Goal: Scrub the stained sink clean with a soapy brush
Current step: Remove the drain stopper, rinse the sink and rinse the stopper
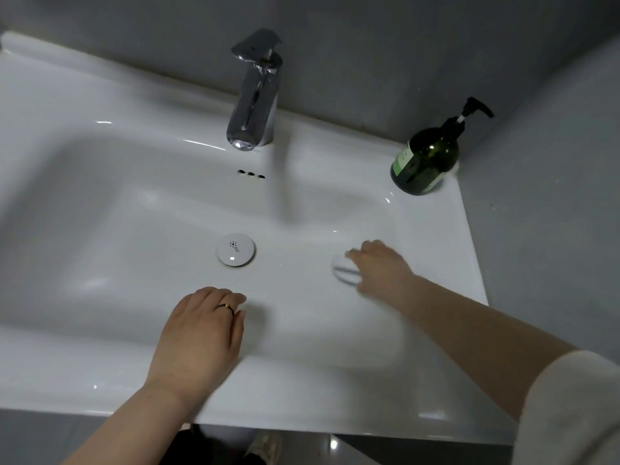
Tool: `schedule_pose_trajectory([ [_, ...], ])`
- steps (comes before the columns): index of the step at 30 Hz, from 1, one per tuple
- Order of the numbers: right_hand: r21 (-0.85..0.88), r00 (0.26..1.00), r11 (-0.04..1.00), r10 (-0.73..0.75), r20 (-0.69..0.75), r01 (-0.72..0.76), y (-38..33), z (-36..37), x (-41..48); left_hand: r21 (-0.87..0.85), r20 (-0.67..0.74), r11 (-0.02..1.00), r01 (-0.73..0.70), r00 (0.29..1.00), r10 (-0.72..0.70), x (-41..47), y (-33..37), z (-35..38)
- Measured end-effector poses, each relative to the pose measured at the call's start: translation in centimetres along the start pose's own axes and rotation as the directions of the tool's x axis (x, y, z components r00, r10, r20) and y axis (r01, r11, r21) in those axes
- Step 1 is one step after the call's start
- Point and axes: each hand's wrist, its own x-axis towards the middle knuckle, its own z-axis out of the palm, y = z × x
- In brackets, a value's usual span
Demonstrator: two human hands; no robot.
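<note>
Rightward of the drain plug (236, 250), a brush (342, 268) is gripped by the right hand (379, 266). The left hand (198, 333) is laid slack nearside.

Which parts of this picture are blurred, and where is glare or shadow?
Head view: the right hand and the white brush it holds are motion-blurred; the left hand is sharp; glare streaks lie on the sink rim; the faucet casts a shadow into the basin.

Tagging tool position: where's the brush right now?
Head view: the brush is held under the right hand on the sink floor, right of the drain stopper, nearer the camera than the soap bottle.
</note>
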Motion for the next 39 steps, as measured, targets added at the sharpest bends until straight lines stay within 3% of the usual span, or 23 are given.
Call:
schedule_pose_trajectory([
  [3, -0.007, 0.973, 0.991, -0.133, 0.186, 0.137, -2.4, 1.6, -1.9, 0.002, -0.003, 1.0, -0.007, 1.0, 0.007, 0.0, 0.0, 0.0],
  [7, -0.067, 0.998, 0.996, 0.056, -0.04, -0.059, -0.3, -0.5, 0.2, 0.003, -0.012, 1.0, -0.017, 1.0, 0.017, 0.0, 0.0, 0.0],
  [11, -0.075, 0.983, 0.992, -0.091, 0.162, 0.104, -2.7, 1.5, -1.6, -0.014, -0.031, 1.0, -0.019, 0.999, 0.018, -0.1, 0.0, -0.2],
  [15, -0.063, 0.995, 0.995, 0.079, -0.062, -0.083, -0.5, -0.6, -0.3, -0.013, -0.037, 1.0, -0.027, 0.999, 0.026, -0.1, 0.1, -0.1],
  [16, -0.072, 0.996, 0.994, 0.075, -0.049, -0.078, -0.5, -0.8, -0.5, -0.012, -0.039, 0.999, -0.03, 0.999, 0.029, -0.1, 0.0, -0.1],
  [19, -0.071, 0.981, 0.992, -0.091, 0.172, 0.105, -2.8, 1.1, -2.7, -0.011, -0.048, 0.999, -0.034, 0.998, 0.033, -0.1, -0.1, -0.1],
  [21, -0.07, 0.991, 0.997, -0.025, 0.129, 0.035, -2.2, 0.1, -1.8, -0.011, -0.045, 0.999, -0.034, 0.998, 0.033, -0.1, 0.0, -0.2],
  [23, -0.06, 0.992, 0.991, 0.114, -0.053, -0.117, -0.3, -1.6, -0.2, -0.012, -0.038, 0.999, -0.039, 0.999, 0.039, -0.1, 0.0, -0.1],
  [24, -0.061, 0.989, 0.99, 0.125, -0.073, -0.13, -0.1, -1.7, 0.0, -0.014, -0.04, 0.999, -0.039, 0.998, 0.038, 0.0, 0.0, -0.1],
  [26, -0.072, 0.998, 0.997, 0.0, 0.063, 0.005, -1.5, -0.2, -1.0, -0.022, -0.041, 0.999, -0.037, 0.999, 0.036, -0.1, -0.1, -0.1],
  [28, -0.029, 0.97, 0.994, -0.092, 0.226, 0.101, -3.1, 1.6, -2.4, -0.027, -0.042, 0.999, -0.033, 0.999, 0.032, -0.1, 0.0, -0.2],
  [32, 0.03, 0.992, 0.992, 0.122, -0.038, -0.121, -0.9, 0.6, 0.8, -0.032, -0.05, 0.999, -0.033, 0.998, 0.031, -0.1, 0.0, -0.2],
  [35, 0.071, 0.999, 0.997, 0.009, 0.038, -0.012, -3.0, 2.6, 0.7, -0.045, -0.053, 0.998, -0.039, 0.998, 0.037, -0.1, -0.1, -0.2],
  [37, 0.217, 0.991, 0.976, -0.015, 0.132, -0.014, -4.0, 3.0, 0.4, -0.07, -0.022, 0.997, -0.023, 1.0, 0.021, -0.1, -0.2, -0.2],
  [39, 0.476, 0.991, 0.869, 0.097, 0.097, -0.131, -2.9, 1.8, 1.0, -0.108, 0.033, 0.994, -0.004, 0.999, 0.007, 0.0, -0.4, -0.2],
])
